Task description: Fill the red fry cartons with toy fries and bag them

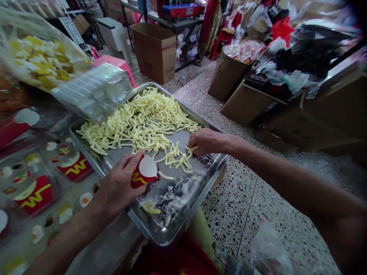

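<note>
On the tray (pixel 180 136), loose sticks (pixel 175 156) lie between the left hand (pixel 124 176), gripping a carton (pixel 147 169), and right hand (pixel 204 141), pinching a stick (pixel 192 148).

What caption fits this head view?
Left hand holds a small red carton over a metal tray; right hand grasps pale yellow sticks.

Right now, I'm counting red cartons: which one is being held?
The red carton in the left hand, over the metal tray; the others lie left of it, unheld.
</note>
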### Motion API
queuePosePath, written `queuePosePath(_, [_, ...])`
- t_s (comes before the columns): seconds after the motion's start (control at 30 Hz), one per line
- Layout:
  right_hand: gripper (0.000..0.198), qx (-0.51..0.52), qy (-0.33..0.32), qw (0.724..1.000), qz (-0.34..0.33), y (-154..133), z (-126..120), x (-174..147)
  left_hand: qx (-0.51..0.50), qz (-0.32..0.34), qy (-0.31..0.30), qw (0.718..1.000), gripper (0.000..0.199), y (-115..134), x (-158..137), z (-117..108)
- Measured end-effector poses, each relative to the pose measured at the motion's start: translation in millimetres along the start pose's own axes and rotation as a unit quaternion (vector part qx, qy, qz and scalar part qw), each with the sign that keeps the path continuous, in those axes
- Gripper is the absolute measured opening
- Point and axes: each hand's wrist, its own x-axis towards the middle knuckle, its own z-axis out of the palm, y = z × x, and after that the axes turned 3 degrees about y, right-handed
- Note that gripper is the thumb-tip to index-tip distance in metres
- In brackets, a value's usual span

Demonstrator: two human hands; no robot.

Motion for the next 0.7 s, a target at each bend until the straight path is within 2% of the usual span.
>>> queuePosePath(0.07, [0.012, 0.018, 0.032, 0.997, 0.066, -1, 6, -4, -0.003, -0.004, -0.003, 1.000, 0.082, 1, 0, 0])
queuePosePath(0.2, [0.010, 0.074, 0.166, 0.971, 0.155, -10, 19, -26, -0.005, 0.006, 0.000, 1.000, 0.079, 2, 1, -2])
queuePosePath(0.27, [0.008, 0.156, 0.220, 0.936, 0.225, -22, 25, -38, -0.002, -0.002, 0.003, 1.000, 0.079, 3, 0, -4])
queuePosePath(0.33, [0.007, 0.246, 0.253, 0.881, 0.315, -41, 31, -43, 0.004, -0.025, -0.001, 1.000, 0.078, 7, 1, -5])
queuePosePath(0.4, [0.009, 0.276, 0.275, 0.840, 0.377, -63, 39, -39, 0.005, -0.044, -0.010, 0.999, 0.079, 14, 4, -7])
queuePosePath(0.47, [0.009, 0.235, 0.291, 0.837, 0.399, -83, 46, -29, 0.001, -0.044, -0.009, 0.999, 0.081, 22, 7, -9])
queuePosePath(0.6, [0.006, 0.137, 0.277, 0.857, 0.413, -101, 58, -11, -0.007, -0.030, 0.003, 1.000, 0.081, 30, 9, -8])
queuePosePath(0.7, [0.003, 0.161, 0.265, 0.853, 0.419, -98, 62, -9, -0.014, -0.035, -0.019, 0.999, 0.081, 30, 7, -5])
